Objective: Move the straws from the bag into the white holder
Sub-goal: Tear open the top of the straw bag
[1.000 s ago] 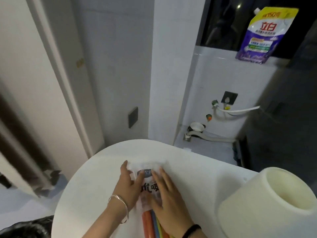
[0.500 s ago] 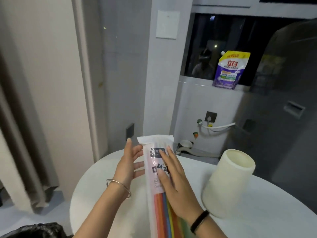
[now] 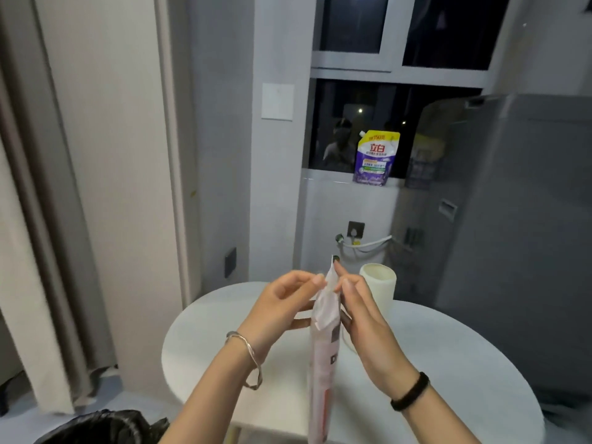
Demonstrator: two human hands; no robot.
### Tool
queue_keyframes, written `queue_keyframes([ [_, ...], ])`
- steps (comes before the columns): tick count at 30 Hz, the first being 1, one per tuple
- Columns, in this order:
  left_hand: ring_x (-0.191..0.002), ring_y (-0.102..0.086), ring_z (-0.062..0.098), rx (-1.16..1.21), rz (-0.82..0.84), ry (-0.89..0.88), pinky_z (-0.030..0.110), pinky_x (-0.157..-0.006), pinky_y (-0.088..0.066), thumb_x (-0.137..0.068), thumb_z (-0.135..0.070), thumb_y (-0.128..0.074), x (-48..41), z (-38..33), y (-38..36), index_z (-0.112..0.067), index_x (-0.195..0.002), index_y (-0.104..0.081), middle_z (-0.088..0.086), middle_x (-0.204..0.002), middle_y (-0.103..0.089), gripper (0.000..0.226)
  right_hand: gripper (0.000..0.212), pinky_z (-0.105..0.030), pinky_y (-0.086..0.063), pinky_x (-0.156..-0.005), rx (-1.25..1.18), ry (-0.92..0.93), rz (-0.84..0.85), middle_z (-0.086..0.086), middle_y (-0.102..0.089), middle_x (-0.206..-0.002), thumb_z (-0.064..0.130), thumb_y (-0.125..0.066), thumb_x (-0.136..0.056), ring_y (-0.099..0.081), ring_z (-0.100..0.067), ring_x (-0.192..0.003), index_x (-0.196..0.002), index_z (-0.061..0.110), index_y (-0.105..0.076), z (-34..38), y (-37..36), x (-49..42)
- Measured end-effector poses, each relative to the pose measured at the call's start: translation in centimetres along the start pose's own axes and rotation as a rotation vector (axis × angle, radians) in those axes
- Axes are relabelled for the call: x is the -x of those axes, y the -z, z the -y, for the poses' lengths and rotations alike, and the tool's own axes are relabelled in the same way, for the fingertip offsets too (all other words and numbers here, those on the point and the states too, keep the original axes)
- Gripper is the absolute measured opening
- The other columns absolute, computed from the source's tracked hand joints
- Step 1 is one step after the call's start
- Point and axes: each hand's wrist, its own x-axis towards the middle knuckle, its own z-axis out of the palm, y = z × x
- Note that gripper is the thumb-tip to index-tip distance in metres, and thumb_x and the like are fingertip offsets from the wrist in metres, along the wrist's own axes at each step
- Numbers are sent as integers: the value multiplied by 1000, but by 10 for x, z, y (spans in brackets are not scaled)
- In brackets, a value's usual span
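Bag [image 3: 322, 363] upright now, left hand [image 3: 282, 302] and right hand [image 3: 365, 312] at top

The long pink-and-white plastic bag [image 3: 323, 347] is thin film, creased and slightly glossy near its top. The white cylindrical holder [image 3: 386, 290] looks matt and smooth; its material cannot be told. The round white tabletop [image 3: 448, 363] is smooth with a faint sheen. A thin silver metal bangle [image 3: 251, 354] gleams on the left wrist, and a matt black band [image 3: 411, 392] circles the right. The beige curtain [image 3: 38, 219] is soft cloth.
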Motion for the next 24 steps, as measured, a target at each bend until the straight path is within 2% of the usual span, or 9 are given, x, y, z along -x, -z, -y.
queue_keyframes([
  [3, -82, -68, 5, -27, -11, 2, 19, -64, -56, -86, -35, -63, 11, 3, -10, -12, -90, -68, 6, -96, -72, 24, 51, -35, -35, -110, -24, -28, -40, 19, -48, -140, 55, -56, -71, -46, 0, -128, -111, 24, -59, 9, -1, 16],
  [6, -95, -68, 15, -60, 8, -12, 25, -73, -58, -87, -34, -63, 19, 4, -16, -15, -83, -66, 14, -108, -69, 19, 45, -28, -34, -108, 33, -13, -50, 26, -47, -137, 53, -63, -71, -39, 4, -131, -83, 10, -54, 18, 4, 28],
  [8, -99, -68, 20, -59, 16, -11, 23, -71, -58, -87, -38, -61, 25, 2, -20, -16, -82, -65, 15, -108, -69, 23, 41, -34, -35, -110, 43, -35, -32, 18, -49, -139, 49, -64, -72, -41, -4, -133, -77, 10, -51, 21, 8, 34],
  [11, -96, -66, 18, -39, 12, -7, 17, -65, -56, -88, -39, -59, 31, 0, -23, -15, -81, -63, 15, -109, -69, 26, 41, -39, -41, -106, 38, -70, -8, 9, -65, -117, 44, -61, -76, -57, -11, -115, -85, 5, -52, 22, 11, 41],
  [13, -94, -65, 17, -31, 3, 6, 17, -65, -56, -88, -39, -59, 34, -1, -25, -14, -82, -62, 15, -107, -70, 26, 29, -41, -42, -105, 28, -65, -16, 4, -68, -103, 39, -59, -81, -61, -18, -107, -84, 11, -56, 22, 10, 46],
  [15, -91, -66, 15, -13, 3, 13, 17, -64, -56, -89, -38, -59, 36, -3, -25, -13, -84, -61, 12, -97, -71, 26, 16, -42, -39, -108, 12, -68, -25, 6, -69, -108, 29, -56, -89, -58, -23, -115, -84, 15, -59, 20, 8, 46],
  [18, -86, -65, 13, -11, 18, 8, 18, -63, -55, -88, -38, -60, 39, -5, -24, -15, -76, -58, 4, -90, -67, 26, 16, -45, -37, -109, 1, -90, -27, 6, -68, -106, 24, -54, -91, -56, -27, -118, -80, 17, -62, 19, 6, 48],
  [22, -83, -65, 12, -19, 36, 13, 20, -66, -56, -87, -41, -61, 44, -6, -20, -17, -73, -56, 4, -88, -67, 28, 16, -46, -37, -109, 13, -106, -14, -12, -66, -114, 28, -55, -91, -56, -29, -117, -85, 14, -61, 18, 0, 52],
  [24, -84, -67, 11, -18, 43, 21, 22, -69, -57, -85, -42, -62, 46, -5, -17, -15, -76, -57, 3, -88, -68, 28, 21, -43, -40, -107, 8, -101, -17, -11, -66, -115, 36, -57, -86, -57, -25, -116, -85, 15, -61, 18, -4, 54],
])
